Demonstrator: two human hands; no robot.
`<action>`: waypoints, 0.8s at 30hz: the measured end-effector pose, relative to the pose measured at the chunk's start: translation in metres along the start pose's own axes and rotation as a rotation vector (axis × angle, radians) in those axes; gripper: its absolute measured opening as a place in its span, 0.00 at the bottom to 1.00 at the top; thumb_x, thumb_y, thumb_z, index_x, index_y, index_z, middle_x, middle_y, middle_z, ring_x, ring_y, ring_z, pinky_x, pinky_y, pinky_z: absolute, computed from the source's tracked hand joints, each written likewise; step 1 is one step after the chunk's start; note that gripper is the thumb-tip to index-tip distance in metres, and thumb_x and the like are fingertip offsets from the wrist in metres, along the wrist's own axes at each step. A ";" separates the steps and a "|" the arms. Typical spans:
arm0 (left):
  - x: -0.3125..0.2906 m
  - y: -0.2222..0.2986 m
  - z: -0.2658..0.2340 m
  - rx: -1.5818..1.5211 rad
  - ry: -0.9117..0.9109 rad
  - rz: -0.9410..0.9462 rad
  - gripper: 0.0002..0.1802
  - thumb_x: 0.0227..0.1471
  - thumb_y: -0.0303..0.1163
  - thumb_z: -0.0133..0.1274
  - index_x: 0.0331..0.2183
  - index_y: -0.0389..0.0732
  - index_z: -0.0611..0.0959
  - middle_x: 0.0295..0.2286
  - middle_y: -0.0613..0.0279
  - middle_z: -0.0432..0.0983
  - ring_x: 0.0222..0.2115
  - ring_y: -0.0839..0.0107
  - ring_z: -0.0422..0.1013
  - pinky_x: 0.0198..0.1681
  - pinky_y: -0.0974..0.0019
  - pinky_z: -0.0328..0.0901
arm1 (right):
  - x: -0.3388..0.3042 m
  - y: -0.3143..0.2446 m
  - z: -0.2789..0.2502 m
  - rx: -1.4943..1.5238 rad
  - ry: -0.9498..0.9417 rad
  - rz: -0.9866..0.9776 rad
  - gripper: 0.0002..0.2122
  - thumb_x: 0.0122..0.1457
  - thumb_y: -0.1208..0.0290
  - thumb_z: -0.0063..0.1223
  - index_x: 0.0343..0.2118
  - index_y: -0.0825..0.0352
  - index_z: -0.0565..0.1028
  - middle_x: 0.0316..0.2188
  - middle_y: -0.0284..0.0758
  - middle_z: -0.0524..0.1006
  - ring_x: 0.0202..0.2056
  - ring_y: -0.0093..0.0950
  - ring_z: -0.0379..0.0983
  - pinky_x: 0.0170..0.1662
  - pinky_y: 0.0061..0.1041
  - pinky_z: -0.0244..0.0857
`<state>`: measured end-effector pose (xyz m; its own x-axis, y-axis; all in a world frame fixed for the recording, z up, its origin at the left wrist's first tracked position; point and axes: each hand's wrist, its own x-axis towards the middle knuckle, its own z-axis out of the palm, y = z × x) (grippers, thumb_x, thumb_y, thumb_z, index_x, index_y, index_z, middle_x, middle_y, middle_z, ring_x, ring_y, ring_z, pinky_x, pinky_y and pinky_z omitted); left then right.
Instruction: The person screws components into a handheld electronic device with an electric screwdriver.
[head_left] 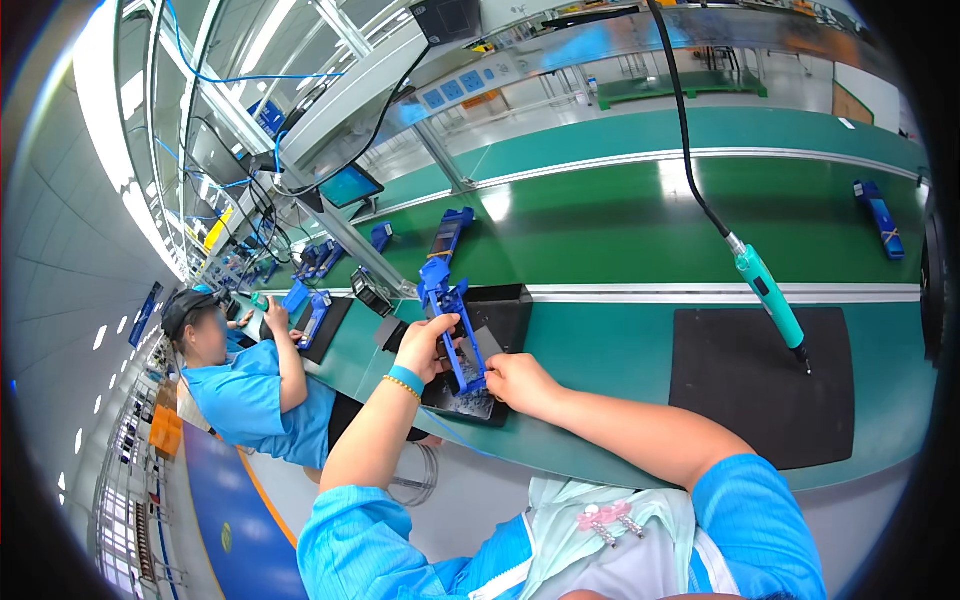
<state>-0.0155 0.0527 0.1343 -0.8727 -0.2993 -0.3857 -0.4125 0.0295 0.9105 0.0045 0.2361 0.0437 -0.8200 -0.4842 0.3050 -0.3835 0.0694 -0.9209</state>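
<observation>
My left hand [428,345] grips the side of a blue plastic fixture [434,275], a long open frame tilted over a black bin. At the fixture's lower end, the fingers of my right hand [522,383] are pinched together against its edge; what they hold, if anything, is hidden. Beneath both hands, the black bin [516,322] contains small loose pieces [470,402], too small to name. Close to my right fingers, a flat grey piece [488,343] shows beside the frame.
A teal electric screwdriver [770,300] hangs by a cable over a black mat [760,400] at right. Similar blue fixtures [450,232] [880,220] rest on the green conveyor [600,235]. At left, a co-worker [255,375] works at the same bench. A metal post [365,245] rises beyond my left hand.
</observation>
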 end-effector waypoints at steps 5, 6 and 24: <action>-0.005 0.000 0.005 0.015 0.014 0.050 0.20 0.45 0.42 0.65 0.36 0.43 0.76 0.32 0.67 0.72 0.33 0.70 0.74 0.32 0.59 0.70 | 0.003 0.008 0.000 -0.002 -0.014 0.005 0.11 0.56 0.69 0.51 0.35 0.73 0.78 0.29 0.52 0.78 0.33 0.48 0.77 0.39 0.40 0.71; -0.005 0.000 0.005 0.032 0.011 0.052 0.20 0.45 0.42 0.65 0.37 0.43 0.76 0.32 0.66 0.72 0.33 0.70 0.74 0.32 0.60 0.70 | 0.003 0.008 0.001 -0.006 -0.009 -0.004 0.11 0.56 0.69 0.51 0.35 0.73 0.78 0.29 0.52 0.78 0.33 0.48 0.77 0.39 0.40 0.71; 0.005 -0.013 -0.007 -0.009 -0.049 0.085 0.28 0.46 0.37 0.65 0.46 0.38 0.72 0.38 0.63 0.73 0.37 0.68 0.74 0.34 0.58 0.74 | -0.001 -0.013 0.013 -0.188 0.101 0.022 0.09 0.54 0.71 0.51 0.26 0.75 0.73 0.25 0.52 0.77 0.32 0.49 0.77 0.38 0.43 0.71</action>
<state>-0.0123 0.0440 0.1219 -0.9163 -0.2494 -0.3132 -0.3340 0.0447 0.9415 0.0160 0.2244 0.0526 -0.8638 -0.3918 0.3166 -0.4298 0.2454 -0.8689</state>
